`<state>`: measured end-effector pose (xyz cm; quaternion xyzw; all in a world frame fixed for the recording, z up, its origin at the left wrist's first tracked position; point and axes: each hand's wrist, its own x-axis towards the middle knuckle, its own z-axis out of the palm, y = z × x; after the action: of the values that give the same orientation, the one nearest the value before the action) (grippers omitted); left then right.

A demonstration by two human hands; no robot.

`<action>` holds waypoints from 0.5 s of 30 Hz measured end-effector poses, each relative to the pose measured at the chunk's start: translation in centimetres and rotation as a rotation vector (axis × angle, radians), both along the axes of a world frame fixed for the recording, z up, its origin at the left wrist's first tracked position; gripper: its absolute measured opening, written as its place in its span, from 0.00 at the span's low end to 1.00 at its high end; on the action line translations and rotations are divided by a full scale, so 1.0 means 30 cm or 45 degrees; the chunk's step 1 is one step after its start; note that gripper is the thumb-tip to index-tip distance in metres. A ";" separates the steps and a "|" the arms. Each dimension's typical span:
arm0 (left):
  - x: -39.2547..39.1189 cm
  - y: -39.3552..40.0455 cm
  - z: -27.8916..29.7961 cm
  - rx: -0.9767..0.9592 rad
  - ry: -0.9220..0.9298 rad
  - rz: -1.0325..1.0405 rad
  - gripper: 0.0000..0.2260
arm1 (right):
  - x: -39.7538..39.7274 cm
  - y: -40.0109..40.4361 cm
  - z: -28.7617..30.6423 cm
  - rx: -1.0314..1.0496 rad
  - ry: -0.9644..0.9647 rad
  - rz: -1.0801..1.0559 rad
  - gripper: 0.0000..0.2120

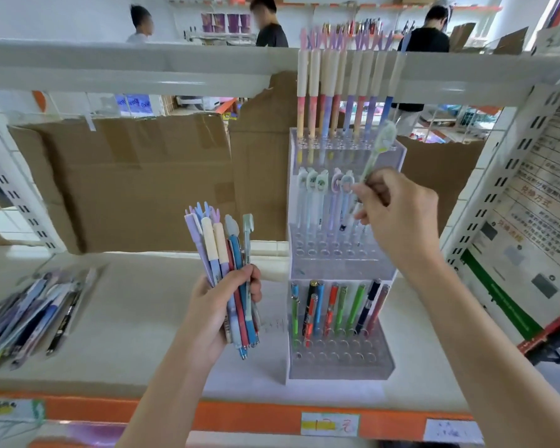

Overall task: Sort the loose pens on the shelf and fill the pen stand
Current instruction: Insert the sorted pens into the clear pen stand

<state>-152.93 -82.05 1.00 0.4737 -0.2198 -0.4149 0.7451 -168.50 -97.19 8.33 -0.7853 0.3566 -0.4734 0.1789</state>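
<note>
A clear tiered pen stand (pixel 340 357) stands on the white shelf (pixel 136 318), with pens in its top, middle and bottom tiers. My left hand (pixel 214 315) grips a bundle of pastel pens (pixel 227 270) upright, left of the stand. My right hand (pixel 398 218) holds a pale green pen (pixel 377 150) tilted, its lower end hidden by my fingers at the right end of the middle tier. A pile of loose pens (pixel 36 315) lies at the shelf's left end.
Brown cardboard (pixel 136 179) lines the back of the shelf. The upper shelf beam (pixel 126 69) runs overhead. A perforated upright and printed sign (pixel 537 205) stand to the right. An orange edge strip with price labels (pixel 330 423) fronts the shelf. Three people stand far behind.
</note>
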 end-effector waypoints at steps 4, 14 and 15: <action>-0.022 -0.015 0.002 -0.026 0.004 -0.050 0.04 | -0.072 -0.047 -0.009 0.062 0.017 -0.088 0.07; -0.068 -0.069 0.029 -0.066 -0.061 -0.160 0.05 | -0.087 -0.128 -0.036 0.085 0.097 -0.197 0.08; -0.071 -0.070 0.030 -0.066 -0.064 -0.164 0.06 | -0.086 -0.134 -0.041 0.113 0.111 -0.184 0.08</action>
<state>-155.05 -84.15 1.90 0.4492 -0.2790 -0.4441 0.7233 -171.06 -101.23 7.09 -0.7687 0.4404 -0.4342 0.1634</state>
